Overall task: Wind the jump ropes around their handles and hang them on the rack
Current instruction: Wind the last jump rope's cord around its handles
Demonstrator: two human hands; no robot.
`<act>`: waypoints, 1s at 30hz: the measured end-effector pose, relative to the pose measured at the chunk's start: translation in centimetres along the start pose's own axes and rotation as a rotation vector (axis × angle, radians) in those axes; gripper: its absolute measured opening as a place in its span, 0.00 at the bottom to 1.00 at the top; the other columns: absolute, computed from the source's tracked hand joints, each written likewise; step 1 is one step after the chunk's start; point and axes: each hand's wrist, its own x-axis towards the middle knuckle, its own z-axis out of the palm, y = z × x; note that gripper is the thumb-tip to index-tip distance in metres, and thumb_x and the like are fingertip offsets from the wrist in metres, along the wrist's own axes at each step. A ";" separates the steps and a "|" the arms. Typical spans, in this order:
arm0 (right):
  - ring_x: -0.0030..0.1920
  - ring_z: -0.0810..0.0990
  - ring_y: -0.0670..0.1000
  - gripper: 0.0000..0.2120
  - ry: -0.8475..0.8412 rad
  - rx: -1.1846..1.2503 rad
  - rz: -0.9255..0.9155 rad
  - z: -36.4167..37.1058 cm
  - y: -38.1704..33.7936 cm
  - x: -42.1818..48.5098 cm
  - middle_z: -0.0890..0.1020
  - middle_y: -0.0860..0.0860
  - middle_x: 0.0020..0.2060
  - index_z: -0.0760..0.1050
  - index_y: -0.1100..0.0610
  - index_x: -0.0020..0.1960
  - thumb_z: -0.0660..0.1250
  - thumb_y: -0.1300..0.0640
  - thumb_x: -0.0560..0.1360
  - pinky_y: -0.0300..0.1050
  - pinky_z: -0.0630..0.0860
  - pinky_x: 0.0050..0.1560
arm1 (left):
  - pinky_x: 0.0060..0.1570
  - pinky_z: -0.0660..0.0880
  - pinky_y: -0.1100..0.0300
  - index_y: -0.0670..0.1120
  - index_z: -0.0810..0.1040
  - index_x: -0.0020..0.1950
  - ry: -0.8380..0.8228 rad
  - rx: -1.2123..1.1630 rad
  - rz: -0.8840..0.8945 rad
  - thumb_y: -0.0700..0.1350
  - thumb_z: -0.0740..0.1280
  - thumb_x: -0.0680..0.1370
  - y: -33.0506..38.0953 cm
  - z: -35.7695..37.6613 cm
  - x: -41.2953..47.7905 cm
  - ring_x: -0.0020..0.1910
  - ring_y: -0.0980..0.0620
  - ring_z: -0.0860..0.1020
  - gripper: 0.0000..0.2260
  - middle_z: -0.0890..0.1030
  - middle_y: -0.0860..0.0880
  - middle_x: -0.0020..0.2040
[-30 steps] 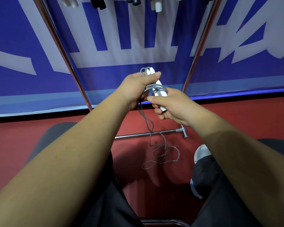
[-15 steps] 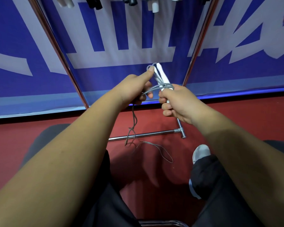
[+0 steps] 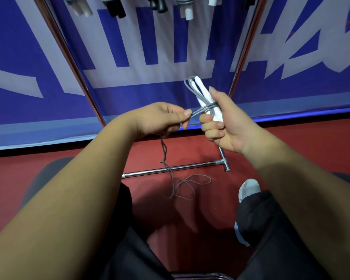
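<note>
The jump rope is held up in front of the rack, between its two slanting chrome uprights (image 3: 73,63): a pair of slim white handles (image 3: 204,93) laid side by side, tips pointing up and away, with a thin grey cord (image 3: 202,109) looped at their top end and crossed a few turns around their middle. The right hand (image 3: 226,128) holds the lower part of the handles, its grip closed round them with the fingers curled and the thumb lying straight along their side. The left hand (image 3: 160,120), just beside it, pinches the cord in a narrow grip of thumb and forefinger, drawn taut to the handles. Below that fist the cord hangs twisted on itself, crosses the rack's base bar (image 3: 170,169) in the view and ends in loose loops on the red floor (image 3: 301,150) between the person's dark-trousered legs, near a white shoe (image 3: 249,188). The right upright passes close behind the right thumb. Other wound ropes (image 3: 115,7) hang at the top edge, well above the hands, with bare blue and white banner (image 3: 150,47) between
</note>
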 end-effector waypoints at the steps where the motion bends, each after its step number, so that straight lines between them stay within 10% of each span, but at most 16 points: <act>1: 0.28 0.55 0.43 0.16 0.052 0.009 -0.001 0.0 0.1 0.1 0.67 0.48 0.34 0.72 0.50 0.55 0.73 0.41 0.79 0.36 0.55 0.21 | 0.33 0.65 0.60 0.42 0.81 0.49 -0.021 0.000 0.006 0.56 0.62 0.86 0.0 0.1 0.0 0.30 0.51 0.62 0.18 0.66 0.49 0.31; 13: 0.27 0.59 0.43 0.08 0.067 -0.193 0.031 -0.1 0.5 -0.1 0.72 0.49 0.34 0.73 0.57 0.55 0.68 0.53 0.84 0.36 0.54 0.22 | 0.58 0.78 0.56 0.48 0.83 0.67 -0.279 0.228 -0.256 0.44 0.66 0.86 -3.3 -0.6 0.6 0.50 0.52 0.83 0.11 0.88 0.44 0.52; 18: 0.27 0.57 0.42 0.08 -0.046 -0.264 0.127 -0.3 0.4 -0.8 0.71 0.49 0.34 0.67 0.54 0.53 0.66 0.53 0.85 0.35 0.52 0.23 | 0.51 0.78 0.57 0.48 0.84 0.61 -0.164 0.331 -0.362 0.48 0.65 0.86 -4.2 -0.2 1.3 0.51 0.53 0.83 0.09 0.89 0.49 0.50; 24: 0.27 0.55 0.41 0.13 -0.284 -0.325 0.241 -0.4 1.3 -1.9 0.68 0.48 0.34 0.68 0.55 0.61 0.69 0.55 0.80 0.34 0.51 0.24 | 0.51 0.81 0.51 0.49 0.86 0.50 0.195 0.295 -0.075 0.50 0.71 0.81 -3.6 -0.5 1.9 0.43 0.55 0.84 0.06 0.88 0.51 0.47; 30: 0.25 0.55 0.41 0.11 -0.500 -0.429 0.400 -0.5 2.1 -2.8 0.68 0.49 0.33 0.77 0.55 0.62 0.64 0.61 0.80 0.34 0.51 0.24 | 0.57 0.80 0.49 0.46 0.86 0.61 0.007 0.013 0.060 0.37 0.69 0.82 -2.2 0.0 1.1 0.55 0.44 0.84 0.12 0.86 0.39 0.59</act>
